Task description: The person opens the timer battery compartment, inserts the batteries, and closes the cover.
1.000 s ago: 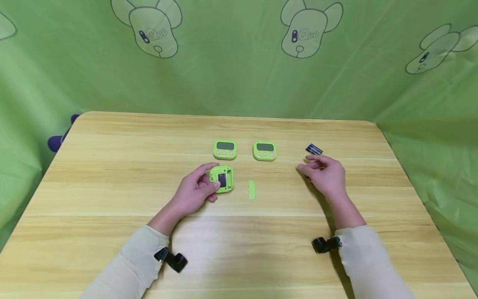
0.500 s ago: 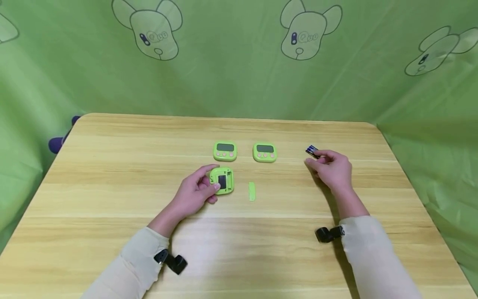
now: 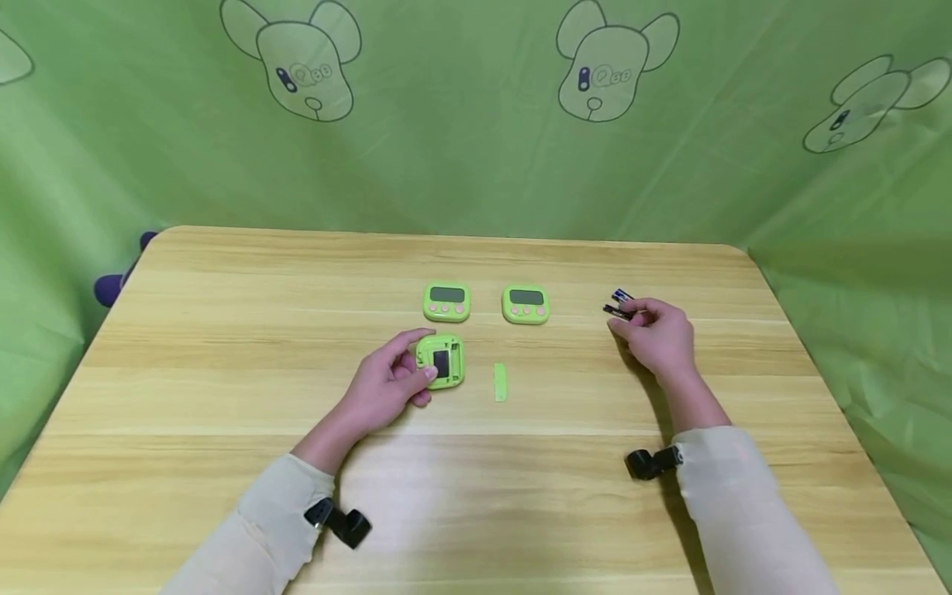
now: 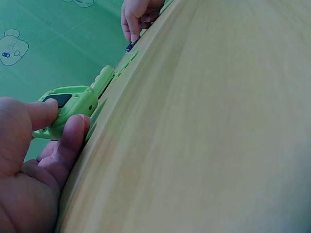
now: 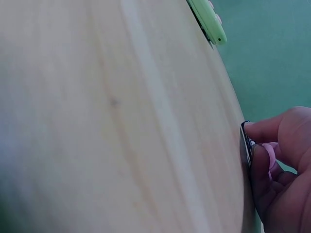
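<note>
My left grip (image 3: pixel 390 376) holds a green timer (image 3: pixel 445 361) back side up, thumb on its dark panel and fingers curled beneath; my right grip (image 3: pixel 658 335) pinches a dark battery (image 3: pixel 614 311) between thumb and finger, low by the worktop (image 3: pixel 476 496). More batteries (image 3: pixel 621 295), too small to count, lie just beyond it. I judge the work partway: the slim green cover (image 3: pixel 501 383) is off, lying just right of the held timer, whose uncovered compartment (image 3: pixel 456 361) looks empty. Putting batteries in and refitting the cover appear left. Past my left grip sit a second timer (image 3: pixel 446 303) and a third timer (image 3: pixel 525 305), both face up; whether those have batteries, I cannot tell. Both my forearms reach forward, well apart, angled inward.
</note>
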A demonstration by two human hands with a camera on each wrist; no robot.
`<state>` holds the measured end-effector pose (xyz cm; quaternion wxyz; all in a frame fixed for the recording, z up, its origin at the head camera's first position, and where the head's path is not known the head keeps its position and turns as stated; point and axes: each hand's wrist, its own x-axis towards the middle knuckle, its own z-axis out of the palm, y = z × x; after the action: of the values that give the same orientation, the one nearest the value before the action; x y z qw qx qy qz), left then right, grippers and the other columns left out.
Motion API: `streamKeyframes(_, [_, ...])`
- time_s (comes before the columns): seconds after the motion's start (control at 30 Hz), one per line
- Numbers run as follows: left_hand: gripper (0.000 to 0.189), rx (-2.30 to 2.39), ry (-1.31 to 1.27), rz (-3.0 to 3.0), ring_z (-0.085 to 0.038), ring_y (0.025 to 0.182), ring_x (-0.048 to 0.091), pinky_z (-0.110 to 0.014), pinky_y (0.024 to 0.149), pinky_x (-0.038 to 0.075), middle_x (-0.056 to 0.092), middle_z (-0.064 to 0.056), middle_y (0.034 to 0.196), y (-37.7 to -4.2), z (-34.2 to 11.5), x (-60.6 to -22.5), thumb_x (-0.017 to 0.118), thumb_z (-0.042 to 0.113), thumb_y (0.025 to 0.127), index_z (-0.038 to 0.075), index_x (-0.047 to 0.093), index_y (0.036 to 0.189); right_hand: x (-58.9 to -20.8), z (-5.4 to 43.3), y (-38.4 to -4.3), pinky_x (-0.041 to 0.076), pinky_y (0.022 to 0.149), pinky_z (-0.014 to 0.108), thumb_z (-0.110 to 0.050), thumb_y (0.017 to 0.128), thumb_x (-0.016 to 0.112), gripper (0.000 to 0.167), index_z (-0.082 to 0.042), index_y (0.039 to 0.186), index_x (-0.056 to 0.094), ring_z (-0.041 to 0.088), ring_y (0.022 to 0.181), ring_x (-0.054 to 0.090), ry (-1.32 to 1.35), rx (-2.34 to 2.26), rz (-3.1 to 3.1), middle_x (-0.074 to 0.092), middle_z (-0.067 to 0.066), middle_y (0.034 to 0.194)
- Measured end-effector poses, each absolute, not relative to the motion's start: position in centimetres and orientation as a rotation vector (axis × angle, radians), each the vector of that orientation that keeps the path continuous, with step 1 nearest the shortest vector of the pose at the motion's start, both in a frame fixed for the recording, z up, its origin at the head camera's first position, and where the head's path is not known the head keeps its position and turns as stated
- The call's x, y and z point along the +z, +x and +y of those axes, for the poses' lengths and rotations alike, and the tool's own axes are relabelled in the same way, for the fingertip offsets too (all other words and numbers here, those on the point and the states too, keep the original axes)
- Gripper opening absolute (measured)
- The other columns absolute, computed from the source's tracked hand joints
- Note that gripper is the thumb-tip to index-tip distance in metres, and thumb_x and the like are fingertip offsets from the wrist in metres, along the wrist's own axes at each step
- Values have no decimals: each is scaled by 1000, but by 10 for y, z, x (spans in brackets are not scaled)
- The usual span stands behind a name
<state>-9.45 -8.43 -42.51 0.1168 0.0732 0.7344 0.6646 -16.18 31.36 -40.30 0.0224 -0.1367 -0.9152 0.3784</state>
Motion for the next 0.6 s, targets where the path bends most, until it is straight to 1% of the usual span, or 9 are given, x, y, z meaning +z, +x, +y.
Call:
streamKeyframes(0.2, [52,1948,211,2145,-27,69,66,-38,64,62,50,-15,92,-94,-84,-424,69,3,94,15,54,143,-402,313,-161,41,56,27,-28,93,73,28,-4,108,70,19,73,47,-397,1107,-2880,53,3,82])
streamKeyframes(0.3, [52,1950,217,2146,-27,69,66,-38,64,62,50,-15,91,-94,-85,-424,69,3,94,15,54,143,-401,312,-159,39,62,31,-26,95,71,26,-3,105,70,22,75,46,-355,1081,-2900,52,5,82])
streamKeyframes(0.4, [52,1951,222,2146,-27,69,66,-37,64,62,50,-15,91,-94,-85,-424,69,3,94,15,54,143,-400,310,-156,39,68,34,-25,96,68,26,-2,106,69,25,80,48,-307,1083,-2900,54,9,88])
streamKeyframes(0.5, [52,1952,224,2146,-26,68,66,-37,64,62,50,-14,91,-94,-84,-425,69,3,94,14,54,143,-401,308,-153,43,75,36,-26,98,66,28,-1,110,66,27,89,52,-269,1112,-2871,59,14,100])
streamKeyframes(0.6, [52,1953,228,2149,-27,68,66,-38,64,62,50,-15,90,-94,-84,-425,69,2,94,14,54,143,-401,306,-150,47,76,32,-26,99,65,29,-1,114,65,26,92,55,-268,1156,-2817,61,15,106])
